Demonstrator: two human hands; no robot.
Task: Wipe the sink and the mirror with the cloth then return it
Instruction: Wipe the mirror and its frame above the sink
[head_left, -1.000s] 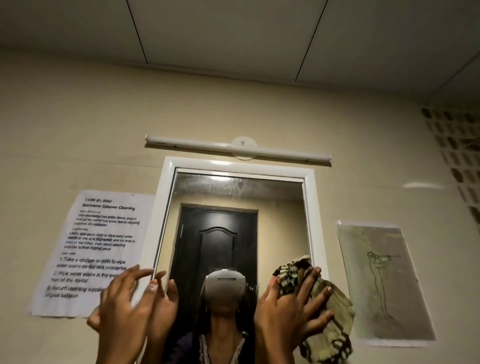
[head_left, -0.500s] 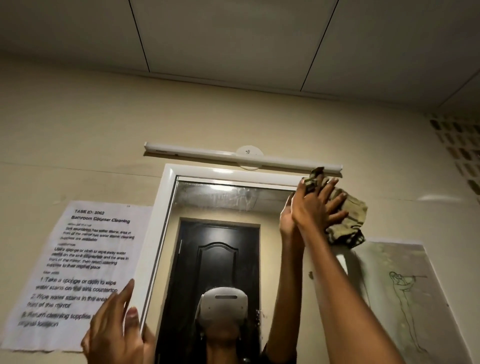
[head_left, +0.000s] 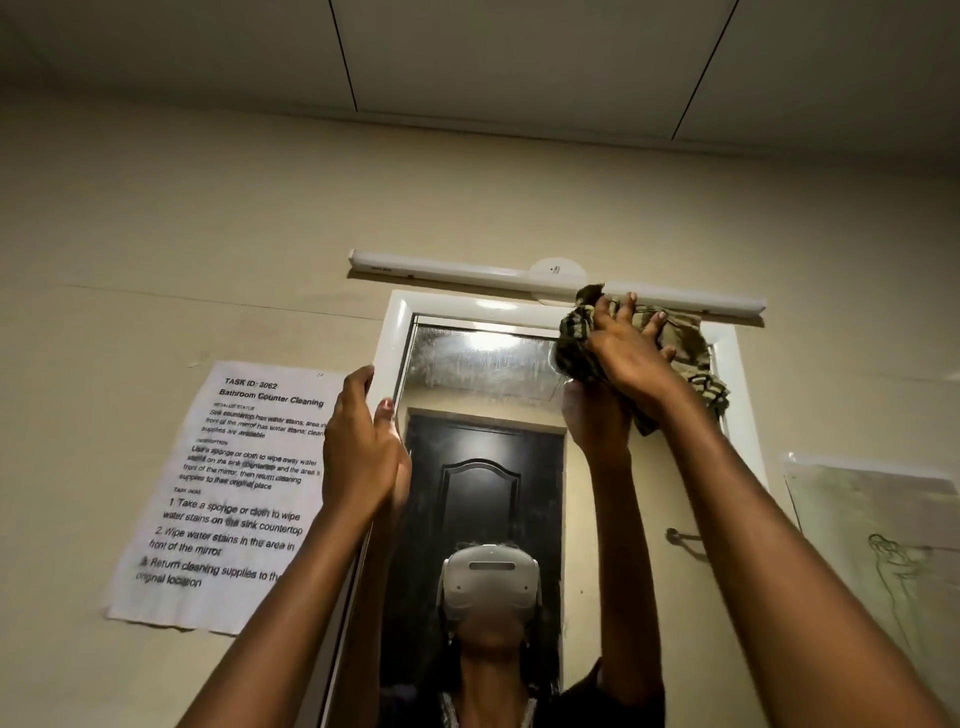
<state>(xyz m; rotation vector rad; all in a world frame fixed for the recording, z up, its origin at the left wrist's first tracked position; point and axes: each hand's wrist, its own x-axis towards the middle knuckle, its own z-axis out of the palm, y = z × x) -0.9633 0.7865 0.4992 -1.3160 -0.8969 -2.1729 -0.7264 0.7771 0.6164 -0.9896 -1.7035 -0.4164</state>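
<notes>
- Beige wall (head_left: 156, 234) carries a white-framed mirror (head_left: 483, 374), with a white light bar (head_left: 467, 273) just above its top frame.
- Printed task sheet (head_left: 234, 493) hangs left of the mirror; a pencil drawing (head_left: 883, 561) hangs to its right.
- Cloth (head_left: 691, 358), crumpled, tan with dark stripes, is pressed at the mirror's upper right corner, touching the light bar.
- Right hand (head_left: 628, 348) has its grip spread flat over the cloth, pinning it.
- Left hand (head_left: 363, 447) rests fingers apart on the mirror's left frame.
- Glass near the top looks streaked and hazy.
</notes>
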